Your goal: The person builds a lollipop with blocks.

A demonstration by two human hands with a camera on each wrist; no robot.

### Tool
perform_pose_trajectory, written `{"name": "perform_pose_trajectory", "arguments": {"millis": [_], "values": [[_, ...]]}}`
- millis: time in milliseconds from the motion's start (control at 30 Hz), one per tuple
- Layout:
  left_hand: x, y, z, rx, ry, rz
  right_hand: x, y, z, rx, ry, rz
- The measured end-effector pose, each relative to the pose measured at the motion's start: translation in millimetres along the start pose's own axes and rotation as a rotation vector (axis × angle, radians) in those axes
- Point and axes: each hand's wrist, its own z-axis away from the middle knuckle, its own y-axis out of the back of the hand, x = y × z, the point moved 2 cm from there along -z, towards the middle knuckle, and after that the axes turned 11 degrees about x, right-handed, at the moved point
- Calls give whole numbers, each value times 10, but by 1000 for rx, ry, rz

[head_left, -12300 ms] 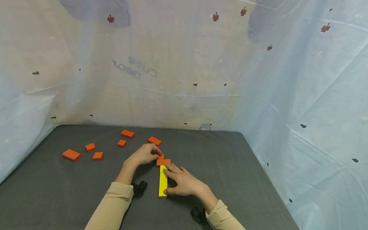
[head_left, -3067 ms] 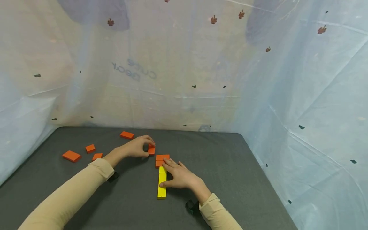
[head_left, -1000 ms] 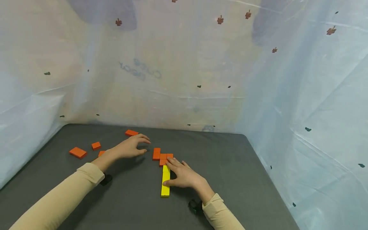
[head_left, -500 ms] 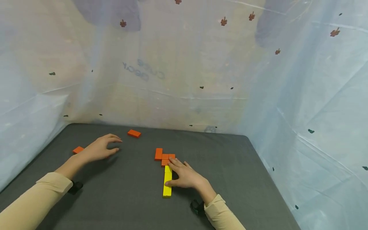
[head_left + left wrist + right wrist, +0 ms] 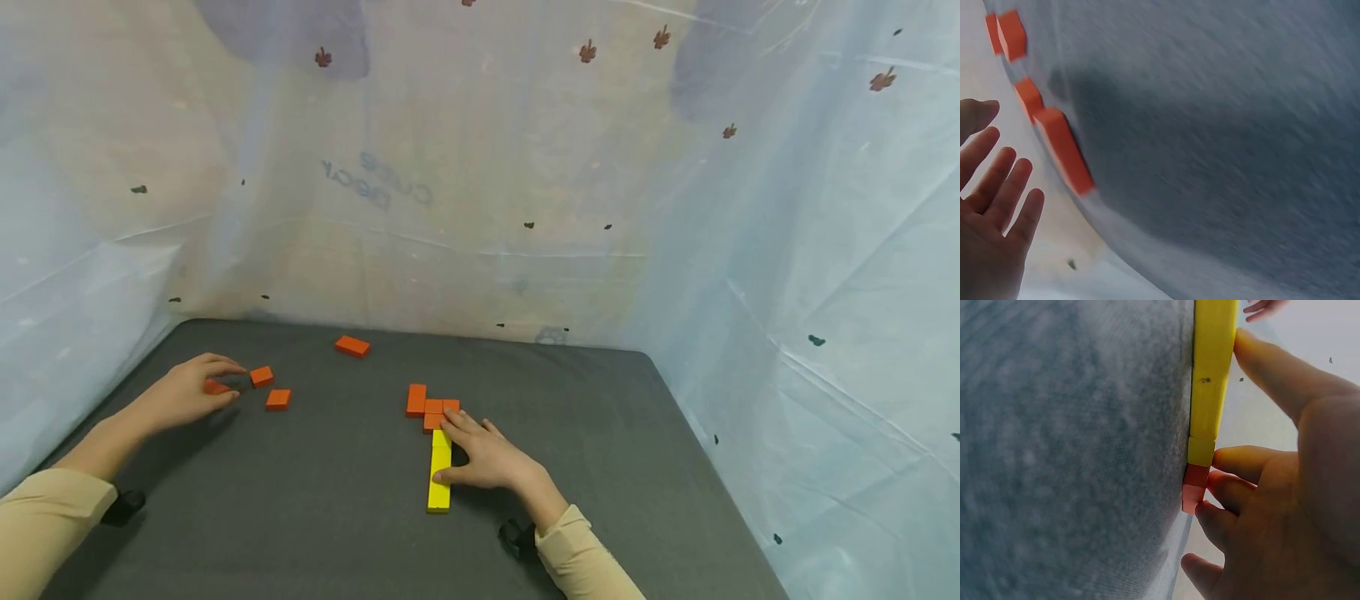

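Observation:
In the head view my left hand (image 5: 182,392) reaches over the far left of the table, its fingers spread around an orange block (image 5: 215,387) that it partly hides. The left wrist view has those fingers extended, apart from the long orange block (image 5: 1066,153). My right hand (image 5: 486,457) rests on the assembled row: thumb on the long yellow block (image 5: 438,492), fingertips over the small yellow block (image 5: 441,438) and orange pieces. At the row's far end, small orange blocks (image 5: 432,422) lie edge to edge, with an upright-lying orange rectangle (image 5: 416,400) at their left.
Two small orange blocks, one farther (image 5: 261,377) and one nearer (image 5: 278,400), lie right of my left hand. Another orange rectangle (image 5: 352,347) lies near the back edge of the dark grey table (image 5: 315,517). Translucent sheeting (image 5: 480,167) hangs behind and at the sides.
An orange rectangle was set at the left of the joined orange blocks and let go. Since then my left hand has swung left to the far-left orange block. The right hand stays in place.

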Motion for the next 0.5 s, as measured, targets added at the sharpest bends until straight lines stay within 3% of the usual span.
{"name": "perform_pose_trajectory", "arguments": {"millis": [233, 500], "values": [[-237, 26, 93, -17, 74, -39, 13, -11, -3, 1, 3, 5], [-280, 15, 121, -58, 141, -42, 18, -11, -8, -3, -3, 12]]}}
